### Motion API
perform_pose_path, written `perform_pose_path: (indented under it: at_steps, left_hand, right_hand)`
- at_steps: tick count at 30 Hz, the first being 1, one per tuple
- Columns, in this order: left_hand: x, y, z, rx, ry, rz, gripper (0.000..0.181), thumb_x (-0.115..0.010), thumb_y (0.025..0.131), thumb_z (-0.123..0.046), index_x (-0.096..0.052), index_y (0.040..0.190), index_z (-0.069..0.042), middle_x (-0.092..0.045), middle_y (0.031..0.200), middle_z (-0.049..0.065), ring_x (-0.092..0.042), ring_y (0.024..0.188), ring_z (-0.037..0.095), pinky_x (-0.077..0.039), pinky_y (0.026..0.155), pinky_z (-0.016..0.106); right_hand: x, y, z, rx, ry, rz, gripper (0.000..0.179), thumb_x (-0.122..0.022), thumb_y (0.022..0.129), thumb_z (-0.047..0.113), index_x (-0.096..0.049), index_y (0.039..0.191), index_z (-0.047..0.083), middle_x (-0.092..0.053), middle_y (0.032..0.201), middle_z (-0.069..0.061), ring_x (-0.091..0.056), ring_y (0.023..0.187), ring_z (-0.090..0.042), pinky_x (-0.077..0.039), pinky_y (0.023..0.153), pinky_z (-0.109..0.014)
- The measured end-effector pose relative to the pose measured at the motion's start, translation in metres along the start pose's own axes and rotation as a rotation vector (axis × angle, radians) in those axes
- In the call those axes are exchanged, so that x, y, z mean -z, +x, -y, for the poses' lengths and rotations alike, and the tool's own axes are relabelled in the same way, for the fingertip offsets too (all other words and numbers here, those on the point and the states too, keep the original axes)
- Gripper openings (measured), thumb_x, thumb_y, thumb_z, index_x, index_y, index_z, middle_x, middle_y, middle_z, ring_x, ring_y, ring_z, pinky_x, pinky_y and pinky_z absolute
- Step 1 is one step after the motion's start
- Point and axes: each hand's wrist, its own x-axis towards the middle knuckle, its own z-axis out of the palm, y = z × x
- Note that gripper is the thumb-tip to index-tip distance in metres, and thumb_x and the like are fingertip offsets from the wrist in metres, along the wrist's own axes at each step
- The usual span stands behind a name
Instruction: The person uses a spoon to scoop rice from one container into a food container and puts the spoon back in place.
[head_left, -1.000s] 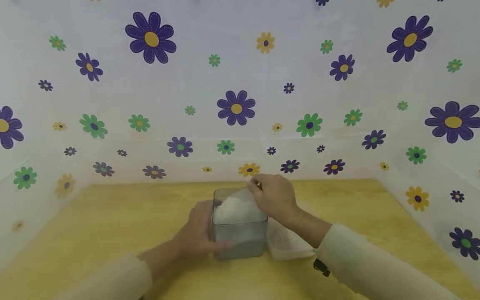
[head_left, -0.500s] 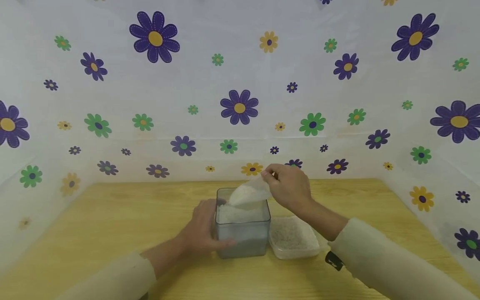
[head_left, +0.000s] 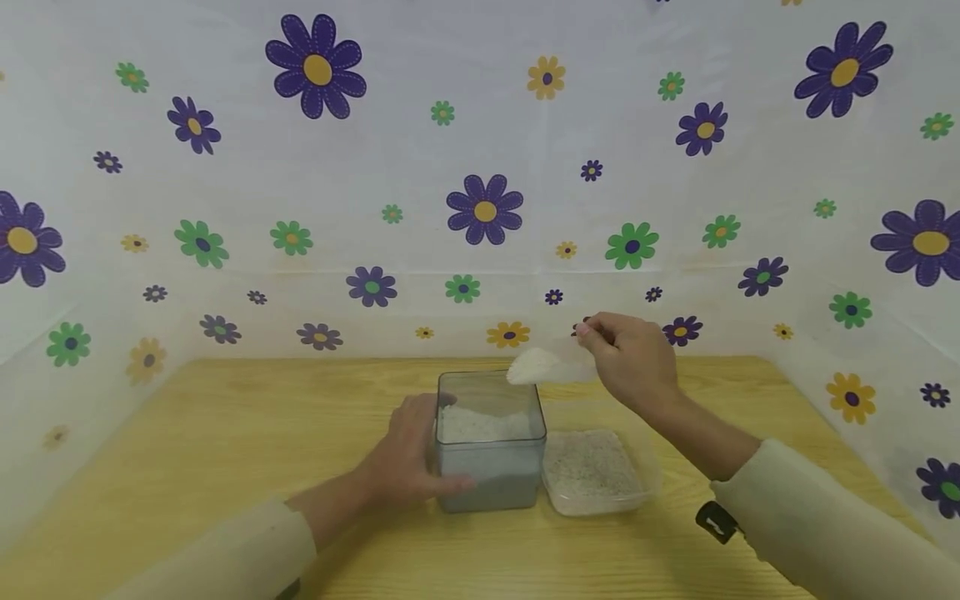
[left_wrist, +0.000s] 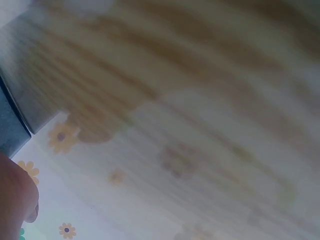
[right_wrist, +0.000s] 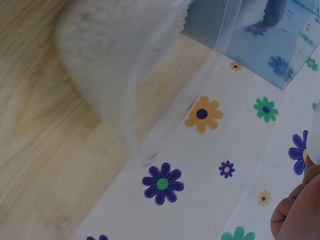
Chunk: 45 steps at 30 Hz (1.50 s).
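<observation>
A clear, grey-tinted square container (head_left: 491, 475) stands on the table, partly filled with white grains (head_left: 480, 423) that look like rice. My left hand (head_left: 405, 454) holds its left side, thumb across the front and fingers toward the back. Above the container's right rear corner, my right hand (head_left: 637, 358) grips a translucent scoop (head_left: 566, 367) heaped with white grains. Its fingers are curled at the handle end. Right beside the container sits a low clear plastic tub (head_left: 600, 500) of similar grains. In the left wrist view only part of the hand (left_wrist: 17, 197) shows.
A pale wood-grain table (head_left: 285, 433) bears both containers. Behind it and at the sides hangs a white cloth (head_left: 420, 167) printed with purple, green and orange flowers. A small black band (head_left: 716, 522) is fixed by the right sleeve.
My right hand has lifted the scoop out of the container's grains and carried it rightward, uncovering the low tub. The left hand has stayed on the container.
</observation>
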Motion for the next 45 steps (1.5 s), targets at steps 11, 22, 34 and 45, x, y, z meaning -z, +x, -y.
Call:
perform_pose_path:
  at_steps: [11, 22, 34, 45]
  left_hand:
    - [0.004, 0.0, -0.004, 0.013, -0.002, 0.004, 0.095, -0.08, 0.07, -0.06, -0.039, 0.141, -0.012, -0.049, 0.133, 0.007, -0.04, 0.126, 0.026, -0.029, 0.107, 0.058]
    - [0.004, -0.001, -0.005, -0.004, -0.002, -0.005, 0.095, -0.08, 0.07, -0.059, -0.04, 0.141, -0.009, -0.051, 0.133, 0.008, -0.042, 0.125, 0.027, -0.029, 0.107, 0.059]
    - [0.005, -0.002, -0.004, -0.001, -0.007, -0.007, 0.095, -0.08, 0.07, -0.058, -0.039, 0.141, -0.009, -0.051, 0.133, 0.007, -0.042, 0.125, 0.026, -0.03, 0.106, 0.058]
    - [0.0, -0.001, -0.001, -0.003, -0.01, -0.004, 0.095, -0.08, 0.071, -0.057, -0.04, 0.141, -0.008, -0.051, 0.133, 0.007, -0.042, 0.124, 0.025, -0.03, 0.106, 0.057]
  right_hand:
    - [0.025, -0.023, -0.041, -0.029, -0.109, 0.0, 0.025, -0.058, 0.101, 0.026, -0.075, 0.097, 0.007, -0.051, 0.058, 0.001, -0.04, 0.053, -0.016, -0.026, 0.047, -0.028]
    - [0.035, -0.039, -0.087, 0.007, -0.305, 0.026, 0.028, -0.054, 0.103, 0.026, -0.073, 0.104, 0.006, -0.049, 0.055, 0.004, -0.04, 0.05, -0.014, -0.028, 0.045, -0.029]
    - [0.03, -0.039, -0.097, 0.09, -0.411, -0.017, 0.022, -0.059, 0.1, 0.022, -0.074, 0.099, 0.006, -0.044, 0.049, 0.005, -0.036, 0.046, -0.013, -0.026, 0.043, -0.029]
    - [0.018, -0.038, -0.089, 0.106, -0.399, 0.013, 0.023, -0.059, 0.099, 0.023, -0.074, 0.097, 0.006, -0.044, 0.05, 0.005, -0.036, 0.046, -0.013, -0.027, 0.043, -0.028]
